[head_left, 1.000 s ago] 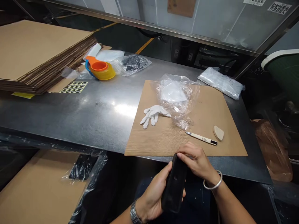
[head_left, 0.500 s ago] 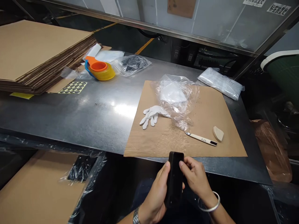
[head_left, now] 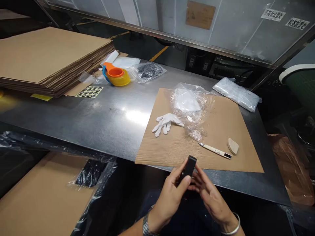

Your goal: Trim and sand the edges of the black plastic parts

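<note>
A slim black rectangular part [head_left: 189, 166] is tilted up in front of me, at the near edge of the bench. My left hand [head_left: 172, 193] grips it, thumb on the near side and fingers behind. Beside it, my right hand [head_left: 213, 196] has its fingers stretched out and apart. Those fingertips are close to the part's right side; whether they touch it I cannot tell. Just beyond lies a cardboard sheet [head_left: 167, 155] bearing a knife with a pale handle marked A26 [head_left: 216, 150], a pale wedge-shaped block [head_left: 232, 146] and a white glove [head_left: 167, 123].
Crumpled clear plastic [head_left: 188, 101] covers the sheet's back part. A wrapped white packet [head_left: 237, 93] lies back right. Leftward on the metal bench [head_left: 110, 121] are an orange tape dispenser [head_left: 115, 72], a sticker sheet [head_left: 90, 92] and stacked cardboard [head_left: 56, 55]. A bagged black item [head_left: 90, 173] sits lower left.
The black part has turned from its broad face to a narrow side. My right hand has let go of its pinch at the edge and spread its fingers. The view has shifted slightly.
</note>
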### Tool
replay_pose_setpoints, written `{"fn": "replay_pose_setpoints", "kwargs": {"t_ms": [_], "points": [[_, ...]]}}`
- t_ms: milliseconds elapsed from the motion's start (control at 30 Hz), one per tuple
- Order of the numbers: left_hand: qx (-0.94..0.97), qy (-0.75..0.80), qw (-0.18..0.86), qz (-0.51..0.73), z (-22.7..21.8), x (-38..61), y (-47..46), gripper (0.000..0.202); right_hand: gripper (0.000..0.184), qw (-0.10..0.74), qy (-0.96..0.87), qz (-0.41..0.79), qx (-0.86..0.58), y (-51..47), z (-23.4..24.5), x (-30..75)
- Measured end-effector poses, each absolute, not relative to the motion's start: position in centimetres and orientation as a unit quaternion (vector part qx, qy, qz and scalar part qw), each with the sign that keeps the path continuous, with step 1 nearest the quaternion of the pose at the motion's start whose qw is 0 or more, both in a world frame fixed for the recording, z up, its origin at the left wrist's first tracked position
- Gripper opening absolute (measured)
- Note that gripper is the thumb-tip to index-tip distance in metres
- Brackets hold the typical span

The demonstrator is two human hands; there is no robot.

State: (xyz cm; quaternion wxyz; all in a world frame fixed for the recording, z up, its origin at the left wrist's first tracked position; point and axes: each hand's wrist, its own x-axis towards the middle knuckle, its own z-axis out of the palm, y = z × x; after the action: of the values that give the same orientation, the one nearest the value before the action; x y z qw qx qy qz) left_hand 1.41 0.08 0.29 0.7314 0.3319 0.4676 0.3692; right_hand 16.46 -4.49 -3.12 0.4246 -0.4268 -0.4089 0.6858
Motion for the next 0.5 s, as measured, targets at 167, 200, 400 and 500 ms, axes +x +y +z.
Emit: {"fn": "replay_pose_setpoints", "kwargs": {"t_ms": [167,200,400,500], "points": [[0.574,0.407,0.648,0.290,0.0,0.9,-1.3,0.058,0.059,0.519,-0.273,0.613,-0.530,-3.6,-2.5,14.9],[0.562,0.396,0.663,0.295,0.0,0.7,-1.4,0.060,0.052,0.541,-0.233,0.618,-0.522,-3.4,-2.2,14.7],[0.399,0.404,0.776,0.275,0.4,-0.2,-0.7,0.030,0.043,0.607,-0.112,0.681,-0.393,-3.2,-1.7,15.0],[0.373,0.393,0.806,0.238,0.4,-0.3,-0.6,0.019,0.040,0.610,-0.047,0.697,-0.374,-3.2,-1.9,15.2]]}}
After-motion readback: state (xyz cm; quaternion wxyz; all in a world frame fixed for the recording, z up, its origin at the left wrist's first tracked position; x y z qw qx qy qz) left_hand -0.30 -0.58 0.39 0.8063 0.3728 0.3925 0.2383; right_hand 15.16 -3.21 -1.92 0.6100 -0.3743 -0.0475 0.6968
